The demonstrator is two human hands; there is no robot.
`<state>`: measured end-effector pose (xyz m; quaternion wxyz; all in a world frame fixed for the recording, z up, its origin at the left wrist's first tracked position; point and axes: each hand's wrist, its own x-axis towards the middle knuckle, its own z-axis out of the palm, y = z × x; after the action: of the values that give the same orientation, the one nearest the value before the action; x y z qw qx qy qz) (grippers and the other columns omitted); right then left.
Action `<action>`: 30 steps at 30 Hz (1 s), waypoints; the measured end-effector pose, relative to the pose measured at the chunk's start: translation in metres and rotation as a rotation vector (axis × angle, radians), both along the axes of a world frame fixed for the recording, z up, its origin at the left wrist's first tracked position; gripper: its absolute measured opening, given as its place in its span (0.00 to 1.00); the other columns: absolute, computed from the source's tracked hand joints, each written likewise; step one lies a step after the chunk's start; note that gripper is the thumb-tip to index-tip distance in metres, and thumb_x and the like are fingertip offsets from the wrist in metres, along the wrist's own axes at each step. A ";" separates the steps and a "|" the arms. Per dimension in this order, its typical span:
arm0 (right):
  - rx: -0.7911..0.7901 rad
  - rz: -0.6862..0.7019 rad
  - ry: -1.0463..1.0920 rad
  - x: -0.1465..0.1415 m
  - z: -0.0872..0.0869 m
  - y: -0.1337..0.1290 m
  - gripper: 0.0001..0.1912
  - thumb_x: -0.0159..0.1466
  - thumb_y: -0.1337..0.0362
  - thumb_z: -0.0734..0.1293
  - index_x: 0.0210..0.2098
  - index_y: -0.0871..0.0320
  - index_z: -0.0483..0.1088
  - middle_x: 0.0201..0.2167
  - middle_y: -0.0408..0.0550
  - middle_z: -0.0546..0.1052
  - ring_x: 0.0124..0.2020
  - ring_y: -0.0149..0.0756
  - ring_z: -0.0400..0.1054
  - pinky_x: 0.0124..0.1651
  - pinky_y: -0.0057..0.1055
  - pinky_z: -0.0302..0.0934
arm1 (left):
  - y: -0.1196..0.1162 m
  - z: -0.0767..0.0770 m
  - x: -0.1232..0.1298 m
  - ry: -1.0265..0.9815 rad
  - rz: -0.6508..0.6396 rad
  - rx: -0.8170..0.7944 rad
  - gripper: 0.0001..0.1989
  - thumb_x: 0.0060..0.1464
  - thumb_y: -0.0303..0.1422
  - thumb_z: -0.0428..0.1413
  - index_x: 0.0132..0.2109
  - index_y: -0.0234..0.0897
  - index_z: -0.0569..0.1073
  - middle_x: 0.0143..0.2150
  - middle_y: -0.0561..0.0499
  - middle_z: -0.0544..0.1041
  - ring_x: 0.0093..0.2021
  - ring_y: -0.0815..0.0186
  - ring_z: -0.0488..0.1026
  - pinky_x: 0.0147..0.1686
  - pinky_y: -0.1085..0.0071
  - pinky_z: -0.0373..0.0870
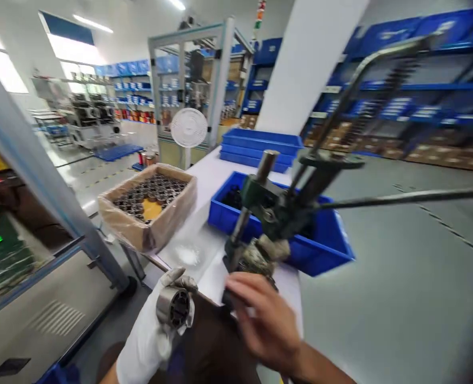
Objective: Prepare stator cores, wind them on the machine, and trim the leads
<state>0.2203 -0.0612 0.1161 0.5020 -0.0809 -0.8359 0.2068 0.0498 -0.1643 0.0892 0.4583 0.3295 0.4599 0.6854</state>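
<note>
My left hand (150,325), in a white glove, holds a metal cylinder (173,307) with dark slots in its end, low in the centre-left of the head view. Bare and blurred by motion, my right hand (262,320) is in front of the base of a green hand press (268,208). Its fingers are bent near something small and dark, and I cannot make out what they hold. Behind the press stands a blue bin (328,250) with black parts in it. A plastic-lined box (168,229) of similar metal cylinders sits at the table's left side.
Stacked blue trays (260,144) stand at the back of the white table (204,186). The press's long lever (412,197) reaches out to the right. A machine frame (96,245) rises at the left, and a white fan (189,128) stands behind the table.
</note>
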 end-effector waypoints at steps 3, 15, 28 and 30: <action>0.044 0.039 0.048 -0.008 0.000 -0.021 0.25 0.63 0.78 0.61 0.59 0.58 0.63 0.43 0.56 0.72 0.42 0.38 0.70 0.39 0.32 0.71 | 0.001 0.004 0.013 0.081 -0.012 -0.091 0.42 0.28 0.53 0.71 0.54 0.49 0.73 0.44 0.46 0.79 0.37 0.54 0.77 0.35 0.60 0.77; 0.226 0.143 -0.175 0.003 0.013 -0.017 0.22 0.66 0.68 0.64 0.58 0.65 0.60 0.42 0.60 0.74 0.41 0.42 0.68 0.38 0.37 0.67 | -0.017 0.008 0.020 0.113 -0.038 -0.022 0.43 0.27 0.50 0.73 0.53 0.46 0.73 0.49 0.45 0.80 0.48 0.49 0.79 0.47 0.59 0.78; 0.258 0.030 -0.224 0.003 0.007 -0.018 0.17 0.65 0.68 0.62 0.51 0.70 0.65 0.40 0.59 0.73 0.38 0.42 0.66 0.37 0.38 0.66 | -0.010 0.019 0.025 0.224 0.037 -0.105 0.42 0.27 0.50 0.72 0.51 0.35 0.74 0.46 0.40 0.81 0.47 0.48 0.79 0.45 0.61 0.78; 0.287 0.049 -0.218 0.002 0.007 -0.017 0.17 0.64 0.69 0.61 0.51 0.71 0.65 0.39 0.59 0.73 0.39 0.42 0.66 0.38 0.38 0.66 | -0.010 0.019 0.024 0.276 0.054 -0.116 0.40 0.29 0.49 0.72 0.50 0.35 0.74 0.46 0.41 0.81 0.46 0.49 0.79 0.44 0.62 0.78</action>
<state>0.2226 -0.0782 0.1229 0.4094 -0.0098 -0.9081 0.0876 0.0741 -0.1742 0.1086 0.3905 0.3812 0.5662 0.6177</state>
